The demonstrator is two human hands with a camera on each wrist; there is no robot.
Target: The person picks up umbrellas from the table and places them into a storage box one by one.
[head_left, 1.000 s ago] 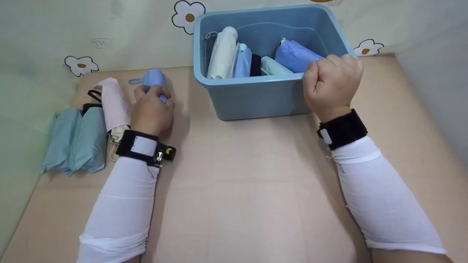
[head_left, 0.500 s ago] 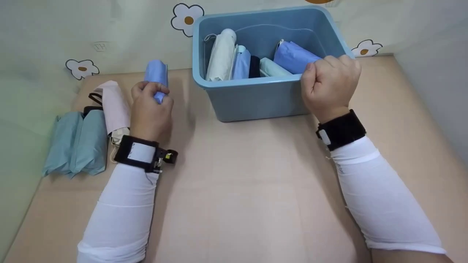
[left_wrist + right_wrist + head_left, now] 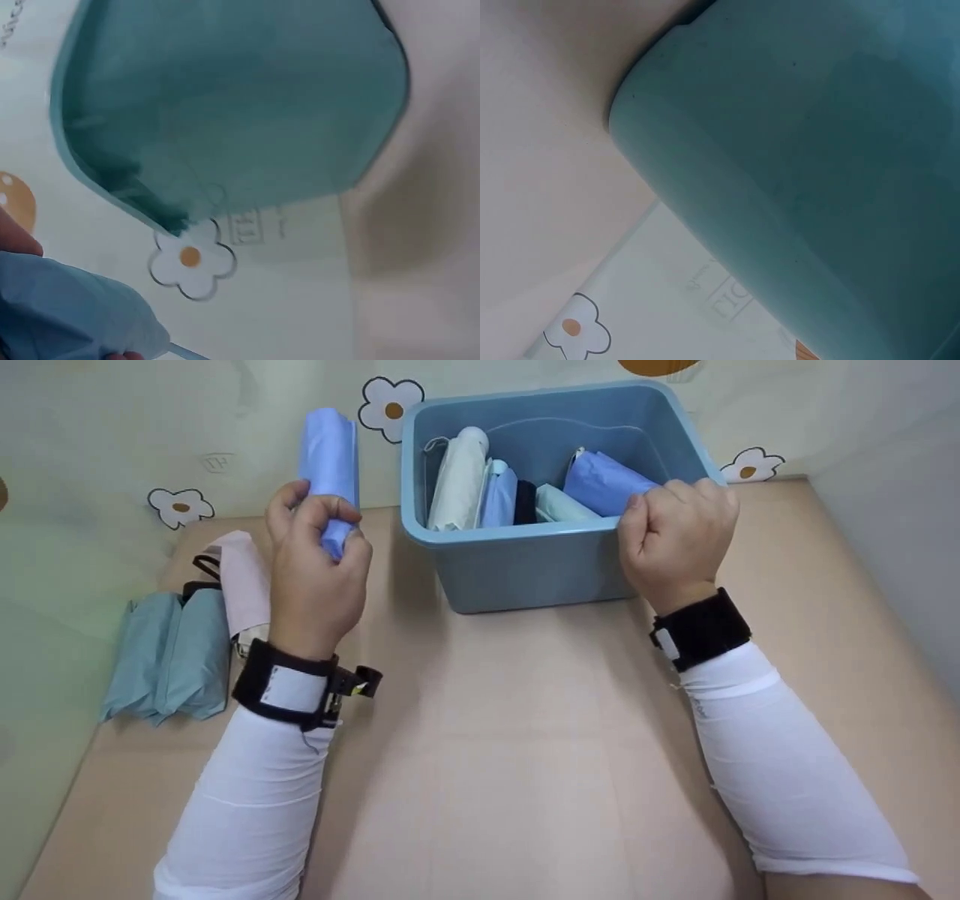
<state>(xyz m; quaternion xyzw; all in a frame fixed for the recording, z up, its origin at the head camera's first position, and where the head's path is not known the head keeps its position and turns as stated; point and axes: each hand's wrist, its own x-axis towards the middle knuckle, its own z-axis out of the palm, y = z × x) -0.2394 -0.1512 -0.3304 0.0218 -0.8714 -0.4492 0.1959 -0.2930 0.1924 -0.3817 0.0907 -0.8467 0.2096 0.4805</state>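
My left hand [image 3: 315, 566] grips the lower end of a folded light-blue umbrella [image 3: 330, 465] and holds it upright above the table, left of the blue plastic bin [image 3: 525, 566]. The same umbrella [image 3: 71, 311] fills the lower left corner of the left wrist view, with the bin [image 3: 240, 105] above it. My right hand [image 3: 679, 540] is curled over the bin's front right rim. Inside the bin lie several folded umbrellas: a white one [image 3: 457, 480], a light-blue one [image 3: 501, 495] and a periwinkle one [image 3: 604, 480].
On the table's left side lie a teal folded umbrella [image 3: 169, 656] and a pale pink one [image 3: 244, 577]. The beige table [image 3: 525, 735] ends at walls with flower stickers [image 3: 390, 409] at the back and left. The right wrist view shows the bin's outer wall [image 3: 817, 150].
My left hand has lifted the light-blue umbrella off the table and stood it upright, moving up and slightly right. The right hand has stayed on the bin's rim.
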